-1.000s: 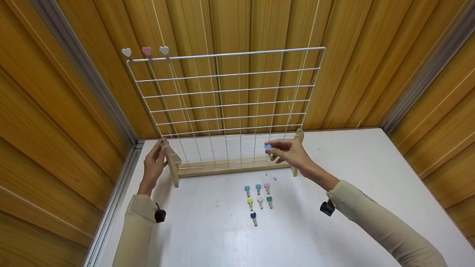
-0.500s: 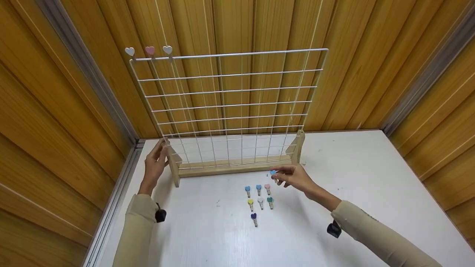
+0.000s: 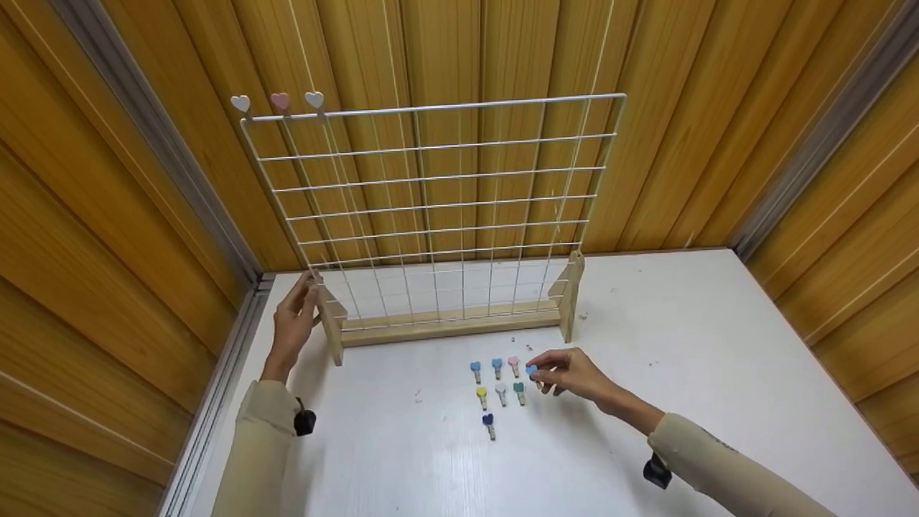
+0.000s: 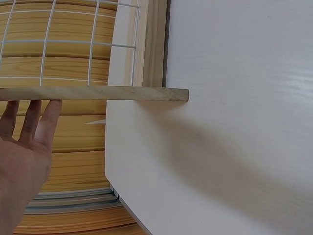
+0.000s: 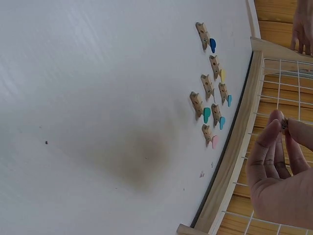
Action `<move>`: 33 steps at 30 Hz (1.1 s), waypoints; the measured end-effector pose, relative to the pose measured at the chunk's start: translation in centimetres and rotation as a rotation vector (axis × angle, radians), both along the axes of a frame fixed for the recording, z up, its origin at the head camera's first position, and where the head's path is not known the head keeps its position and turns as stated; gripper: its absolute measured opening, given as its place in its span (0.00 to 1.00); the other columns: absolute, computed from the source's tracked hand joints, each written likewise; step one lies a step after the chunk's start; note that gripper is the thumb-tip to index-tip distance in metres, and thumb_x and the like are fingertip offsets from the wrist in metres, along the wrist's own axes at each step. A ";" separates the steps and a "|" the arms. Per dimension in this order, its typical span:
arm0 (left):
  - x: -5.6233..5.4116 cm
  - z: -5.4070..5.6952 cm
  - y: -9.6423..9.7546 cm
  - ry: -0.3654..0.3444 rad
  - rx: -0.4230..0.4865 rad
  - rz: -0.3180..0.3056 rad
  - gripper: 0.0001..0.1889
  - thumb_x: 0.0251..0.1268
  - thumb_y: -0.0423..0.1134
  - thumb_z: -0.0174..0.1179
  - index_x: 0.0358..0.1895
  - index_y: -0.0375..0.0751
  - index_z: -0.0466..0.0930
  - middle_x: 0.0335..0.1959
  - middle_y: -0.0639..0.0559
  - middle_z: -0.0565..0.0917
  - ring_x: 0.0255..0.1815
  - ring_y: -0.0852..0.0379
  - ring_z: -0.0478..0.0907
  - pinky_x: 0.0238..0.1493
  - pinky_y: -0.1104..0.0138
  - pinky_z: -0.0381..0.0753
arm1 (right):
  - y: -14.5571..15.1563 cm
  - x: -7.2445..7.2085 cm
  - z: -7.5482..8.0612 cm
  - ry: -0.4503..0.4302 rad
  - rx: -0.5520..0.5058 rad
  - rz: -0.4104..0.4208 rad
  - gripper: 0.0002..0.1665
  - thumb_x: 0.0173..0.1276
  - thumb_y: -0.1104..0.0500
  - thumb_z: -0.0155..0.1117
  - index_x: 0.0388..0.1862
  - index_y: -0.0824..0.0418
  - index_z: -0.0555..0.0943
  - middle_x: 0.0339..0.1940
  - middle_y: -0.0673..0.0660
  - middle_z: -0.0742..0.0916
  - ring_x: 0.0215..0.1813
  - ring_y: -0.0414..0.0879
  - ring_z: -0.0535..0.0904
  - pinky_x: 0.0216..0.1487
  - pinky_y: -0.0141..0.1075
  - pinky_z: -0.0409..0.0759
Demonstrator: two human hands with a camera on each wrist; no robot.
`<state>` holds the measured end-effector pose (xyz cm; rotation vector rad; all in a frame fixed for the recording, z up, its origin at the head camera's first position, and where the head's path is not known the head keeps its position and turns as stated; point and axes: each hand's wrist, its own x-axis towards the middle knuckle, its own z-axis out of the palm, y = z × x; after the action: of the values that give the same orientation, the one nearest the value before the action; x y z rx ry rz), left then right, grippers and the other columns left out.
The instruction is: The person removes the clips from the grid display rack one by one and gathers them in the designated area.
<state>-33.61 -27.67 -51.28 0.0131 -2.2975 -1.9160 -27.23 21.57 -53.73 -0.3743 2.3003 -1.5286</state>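
My right hand (image 3: 574, 377) pinches a small wooden clothespin with a light blue heart (image 3: 531, 371), held just right of the pins on the table. In the right wrist view, thumb and fingertips cover most of that clothespin (image 5: 283, 125). My left hand (image 3: 293, 327) touches the left wooden upright (image 4: 98, 93) of a white wire grid rack (image 3: 459, 179), its fingers extended against the outer side. Several heart clothespins lie in loose rows: two light blue, a pink one (image 3: 514, 363), a yellow one (image 3: 482, 394), a white one (image 3: 501, 392), a green one (image 3: 519, 390) and a dark blue one (image 3: 489, 422).
Along the grid's top bar at the left stand a white heart (image 3: 240, 103), a pink heart (image 3: 280, 100) and another white heart (image 3: 314, 100). A wooden crossbar (image 3: 445, 330) joins the rack's feet on the white table (image 3: 402, 459). Wood-panelled walls (image 3: 689, 108) surround it.
My right hand has come down from in front of the grid toward the table, still pinching the light blue clothespin. The left hand stays at the upright.
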 end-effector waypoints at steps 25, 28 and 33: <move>-0.3 -0.5 0.3 -0.002 0.021 0.003 0.29 0.85 0.46 0.43 0.83 0.52 0.51 0.80 0.40 0.62 0.80 0.42 0.61 0.74 0.46 0.71 | -3.4 2.6 -6.1 0.044 0.083 0.127 0.12 0.62 0.65 0.75 0.43 0.69 0.88 0.30 0.66 0.90 0.23 0.37 0.78 0.22 0.24 0.75; -0.3 -0.5 0.3 0.010 0.027 -0.009 0.29 0.85 0.46 0.43 0.83 0.52 0.51 0.80 0.40 0.62 0.80 0.42 0.61 0.75 0.46 0.70 | -3.6 2.5 -6.3 0.100 0.112 0.128 0.11 0.61 0.64 0.76 0.43 0.67 0.89 0.33 0.63 0.91 0.24 0.36 0.78 0.23 0.23 0.75; -0.1 -0.9 0.3 0.027 0.013 0.005 0.30 0.85 0.48 0.44 0.83 0.52 0.52 0.80 0.39 0.63 0.79 0.41 0.61 0.73 0.45 0.71 | -3.3 3.0 -6.8 0.143 0.155 0.117 0.13 0.60 0.62 0.78 0.43 0.66 0.90 0.36 0.59 0.91 0.28 0.33 0.76 0.28 0.23 0.74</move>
<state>-33.71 -27.32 -52.16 -0.0052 -2.2657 -1.9172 -24.26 18.28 -60.51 -0.5819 2.4387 -1.2963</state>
